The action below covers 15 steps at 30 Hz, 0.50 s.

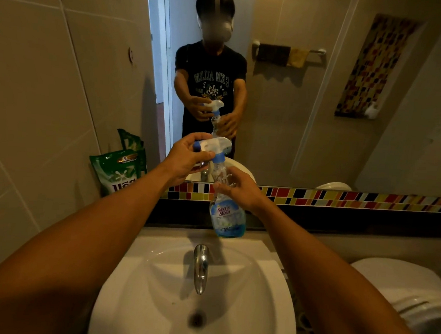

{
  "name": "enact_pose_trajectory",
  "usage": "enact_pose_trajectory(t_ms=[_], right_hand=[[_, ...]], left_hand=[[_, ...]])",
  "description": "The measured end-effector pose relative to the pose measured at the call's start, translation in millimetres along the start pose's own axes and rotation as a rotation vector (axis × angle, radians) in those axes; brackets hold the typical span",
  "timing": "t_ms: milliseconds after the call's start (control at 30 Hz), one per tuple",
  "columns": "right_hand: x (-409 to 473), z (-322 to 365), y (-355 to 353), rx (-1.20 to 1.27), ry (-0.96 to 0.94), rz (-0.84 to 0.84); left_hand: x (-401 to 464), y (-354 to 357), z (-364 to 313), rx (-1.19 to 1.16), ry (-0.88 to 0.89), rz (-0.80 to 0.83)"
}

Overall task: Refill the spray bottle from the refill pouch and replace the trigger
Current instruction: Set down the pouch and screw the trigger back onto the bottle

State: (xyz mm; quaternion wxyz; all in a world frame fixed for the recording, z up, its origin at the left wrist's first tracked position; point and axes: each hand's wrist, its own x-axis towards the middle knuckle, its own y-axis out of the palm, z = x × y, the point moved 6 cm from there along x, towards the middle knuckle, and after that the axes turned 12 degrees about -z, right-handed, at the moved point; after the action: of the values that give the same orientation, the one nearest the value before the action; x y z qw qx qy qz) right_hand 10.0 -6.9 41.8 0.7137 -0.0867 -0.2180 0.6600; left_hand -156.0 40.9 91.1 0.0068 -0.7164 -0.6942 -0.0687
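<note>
A clear spray bottle (227, 217) with a blue label and a little blue liquid at its bottom is held upright above the back of the sink. My right hand (240, 189) grips its neck and shoulder. My left hand (189, 155) is closed around the white and blue trigger head (213, 144), which sits on the bottle's blue collar. A green refill pouch (118, 171) leans against the left wall beside the mirror.
A white sink (258, 287) with a chrome tap (200, 266) lies below my arms. A toilet (411, 297) stands at the right. The mirror (322, 108) ahead reflects a person holding the bottle; a coloured tile strip (342, 197) runs under it.
</note>
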Motion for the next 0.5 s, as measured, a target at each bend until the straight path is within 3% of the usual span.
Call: enact_pose_trajectory(t_ms=[333,500], right_hand=[[-6,-5,7,0.084,0.02,0.031],[-5,1,12,0.086,0.016,0.037]], left_hand=[[-18,2,3,0.139,0.135,0.049],[-25,6,4,0.146,0.236,-0.017]])
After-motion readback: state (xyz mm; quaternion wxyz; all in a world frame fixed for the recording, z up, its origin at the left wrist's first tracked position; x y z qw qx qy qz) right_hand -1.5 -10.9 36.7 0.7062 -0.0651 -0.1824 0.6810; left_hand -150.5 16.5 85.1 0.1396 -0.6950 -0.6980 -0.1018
